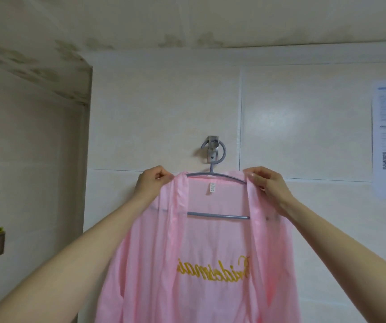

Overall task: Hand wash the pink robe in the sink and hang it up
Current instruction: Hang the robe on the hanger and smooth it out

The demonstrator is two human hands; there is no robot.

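Tiled wall hook (pixel 211 157) holds the grey hanger (pixel 217 216); left grip (pixel 151 183) and right grip (pixel 265 183) apparently pinch the pink robe (pixel 187 294) at its shoulders.

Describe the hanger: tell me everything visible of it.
The hanger is grey and smooth, plastic by the look. Its round hook loops over a metal wall hook on the tiled wall. Below come a curved shoulder bar and a straight crossbar; both ends are hidden under the pink robe draped over it. The left hand and right hand pinch the robe's front edges at the shoulders; whether they touch the hanger itself cannot be told.
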